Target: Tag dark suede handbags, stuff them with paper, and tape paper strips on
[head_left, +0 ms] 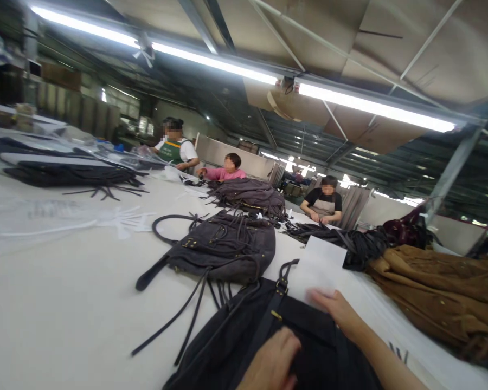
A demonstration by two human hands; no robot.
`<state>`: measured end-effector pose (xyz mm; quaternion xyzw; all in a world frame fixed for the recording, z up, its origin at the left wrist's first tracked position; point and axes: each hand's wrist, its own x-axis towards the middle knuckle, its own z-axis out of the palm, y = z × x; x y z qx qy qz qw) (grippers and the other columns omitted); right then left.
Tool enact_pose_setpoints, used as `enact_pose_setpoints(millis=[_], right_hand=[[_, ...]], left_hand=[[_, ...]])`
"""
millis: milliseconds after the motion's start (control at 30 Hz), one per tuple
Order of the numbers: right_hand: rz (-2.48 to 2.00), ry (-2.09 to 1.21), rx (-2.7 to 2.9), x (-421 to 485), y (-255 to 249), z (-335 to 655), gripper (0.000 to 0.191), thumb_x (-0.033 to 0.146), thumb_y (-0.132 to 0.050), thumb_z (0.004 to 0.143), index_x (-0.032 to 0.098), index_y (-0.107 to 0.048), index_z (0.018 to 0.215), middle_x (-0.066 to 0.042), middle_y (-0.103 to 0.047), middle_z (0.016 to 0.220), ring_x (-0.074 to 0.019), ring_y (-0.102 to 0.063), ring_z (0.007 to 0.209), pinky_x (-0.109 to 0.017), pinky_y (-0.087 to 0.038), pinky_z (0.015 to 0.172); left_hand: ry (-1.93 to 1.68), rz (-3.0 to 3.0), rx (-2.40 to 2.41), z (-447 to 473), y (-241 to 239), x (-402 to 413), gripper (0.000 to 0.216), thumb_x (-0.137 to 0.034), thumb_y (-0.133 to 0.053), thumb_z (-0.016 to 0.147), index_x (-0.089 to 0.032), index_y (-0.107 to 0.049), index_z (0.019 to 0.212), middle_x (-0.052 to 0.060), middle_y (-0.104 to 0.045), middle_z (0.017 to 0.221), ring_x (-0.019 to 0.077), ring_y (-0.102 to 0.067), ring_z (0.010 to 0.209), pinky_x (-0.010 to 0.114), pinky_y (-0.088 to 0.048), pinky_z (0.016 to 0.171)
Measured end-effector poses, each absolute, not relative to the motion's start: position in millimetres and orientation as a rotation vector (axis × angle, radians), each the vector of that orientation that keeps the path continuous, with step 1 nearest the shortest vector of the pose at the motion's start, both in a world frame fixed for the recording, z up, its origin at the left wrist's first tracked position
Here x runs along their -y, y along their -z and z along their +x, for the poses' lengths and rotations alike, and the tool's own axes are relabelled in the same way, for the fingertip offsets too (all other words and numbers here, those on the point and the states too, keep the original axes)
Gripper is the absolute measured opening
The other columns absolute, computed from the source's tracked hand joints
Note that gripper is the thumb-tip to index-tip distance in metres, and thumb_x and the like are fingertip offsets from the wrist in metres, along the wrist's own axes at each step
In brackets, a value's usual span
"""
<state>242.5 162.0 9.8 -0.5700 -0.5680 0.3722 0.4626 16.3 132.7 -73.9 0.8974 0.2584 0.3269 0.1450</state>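
Note:
A black bag [305, 330] with a strap and brass-coloured buckle lies on the white table directly before me. Low over its front, my left hand [273, 360] has its fingers curled, and anything inside them is hidden. My right hand [335, 309] is at the bag's far edge. Its fingers reach out to the left, blurred by motion, close to the lower end of a white sheet [323, 260]. Whether they touch the sheet I cannot tell. Just beyond the black bag lies a dark grey bag [228, 246] with a looped handle and long loose straps.
Brown bags [439, 292] are heaped at the right, beside a bundle of black straps [358, 244]. More dark bags [248, 195] are piled farther back. Flat black pieces [73, 168] and clear plastic [57, 216] lie on the left. Several people sit or stand around the table's far side.

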Motion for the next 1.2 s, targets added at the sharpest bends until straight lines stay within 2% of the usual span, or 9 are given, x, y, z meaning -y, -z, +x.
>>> enact_pose_setpoints(millis=[133, 267, 367, 567, 733, 800, 900, 1033, 1200], right_hand=[[-1.571, -0.813, 2.020, -67.0, 16.7, 214.9, 0.046, 0.034, -0.051, 0.085, 0.015, -0.057, 0.127, -0.011, -0.057, 0.134, -0.0283, -0.047, 0.128, -0.045, -0.035, 0.111], [-1.838, -0.559, 2.426, -21.6, 22.3, 184.1, 0.070, 0.014, -0.050, 0.077, 0.002, -0.030, 0.143, -0.020, -0.027, 0.152, -0.0306, -0.023, 0.142, -0.043, -0.023, 0.117], [-1.902, -0.484, 2.487, -9.6, 11.5, 169.5, 0.065, 0.020, -0.050, 0.082, 0.005, -0.033, 0.143, -0.020, -0.031, 0.150, -0.0322, -0.029, 0.139, -0.046, -0.028, 0.115], [-1.756, -0.258, 2.503, 30.3, 15.3, 167.5, 0.047, 0.039, -0.038, 0.095, 0.015, -0.048, 0.135, -0.014, -0.050, 0.140, -0.0258, -0.048, 0.128, -0.041, -0.042, 0.106], [-1.291, 0.501, 2.653, 60.3, 58.0, 174.0, 0.065, 0.053, -0.051, 0.087, 0.008, -0.047, 0.133, -0.016, -0.059, 0.129, -0.0267, -0.062, 0.112, -0.033, -0.054, 0.089], [-1.137, 0.782, 2.638, 65.5, 70.6, 176.5, 0.067, 0.052, -0.052, 0.087, 0.006, -0.045, 0.135, -0.015, -0.057, 0.131, -0.0269, -0.061, 0.112, -0.033, -0.054, 0.087], [-1.097, 0.864, 2.667, 67.4, 73.9, 185.3, 0.072, 0.051, -0.051, 0.087, 0.006, -0.036, 0.141, -0.014, -0.050, 0.138, -0.0273, -0.057, 0.119, -0.034, -0.051, 0.091], [-1.282, 0.607, 2.784, 67.5, 58.9, 211.7, 0.077, 0.050, -0.054, 0.086, 0.012, -0.024, 0.147, -0.009, -0.039, 0.148, -0.0253, -0.048, 0.129, -0.036, -0.047, 0.100], [-1.291, 0.766, 2.723, 77.8, 55.0, 236.8, 0.060, 0.021, -0.051, 0.087, 0.015, -0.033, 0.144, -0.005, -0.048, 0.143, -0.0232, -0.050, 0.126, -0.038, -0.045, 0.103]], left_hand=[[-1.364, 2.311, -0.946, -2.3, 50.5, -130.0, 0.067, -0.007, -0.051, 0.077, -0.020, -0.030, 0.139, 0.014, -0.035, 0.146, 0.0276, -0.035, 0.133, 0.047, -0.034, 0.109], [-0.958, 2.568, -0.565, -16.8, 34.6, -120.7, 0.031, -0.008, -0.053, 0.075, -0.022, -0.062, 0.101, 0.005, -0.066, 0.105, 0.0222, -0.059, 0.103, 0.037, -0.046, 0.093], [-0.684, 2.688, -0.472, -27.6, 31.7, -109.6, 0.025, -0.006, -0.054, 0.069, -0.022, -0.065, 0.085, 0.001, -0.069, 0.087, 0.0202, -0.063, 0.087, 0.033, -0.048, 0.083], [-0.527, 2.684, -0.308, -55.9, 15.7, -76.3, 0.036, -0.008, -0.047, 0.082, -0.024, -0.065, 0.109, 0.001, -0.070, 0.110, 0.0182, -0.063, 0.104, 0.029, -0.046, 0.094], [-0.475, 2.780, -0.217, -80.0, -1.3, -51.2, 0.042, -0.034, -0.052, 0.093, -0.027, -0.050, 0.134, 0.006, -0.057, 0.134, 0.0239, -0.053, 0.122, 0.037, -0.039, 0.106], [-0.393, 2.873, -0.230, -85.5, 2.9, -46.2, 0.057, -0.039, -0.061, 0.087, -0.028, -0.042, 0.140, 0.009, -0.048, 0.142, 0.0280, -0.047, 0.128, 0.042, -0.037, 0.108], [-0.328, 2.993, -0.290, -79.1, 19.6, -43.3, 0.072, -0.029, -0.072, 0.079, -0.029, -0.037, 0.142, 0.010, -0.044, 0.145, 0.0295, -0.045, 0.130, 0.044, -0.038, 0.108], [-0.392, 3.059, -0.402, -43.5, 40.1, -38.7, 0.059, -0.020, -0.069, 0.082, -0.023, -0.044, 0.136, 0.014, -0.051, 0.138, 0.0278, -0.050, 0.125, 0.041, -0.042, 0.104], [-0.484, 3.007, -0.423, -16.0, 44.8, -28.1, 0.053, -0.037, -0.063, 0.086, -0.018, -0.047, 0.132, 0.016, -0.051, 0.137, 0.0304, -0.046, 0.127, 0.045, -0.040, 0.106]])
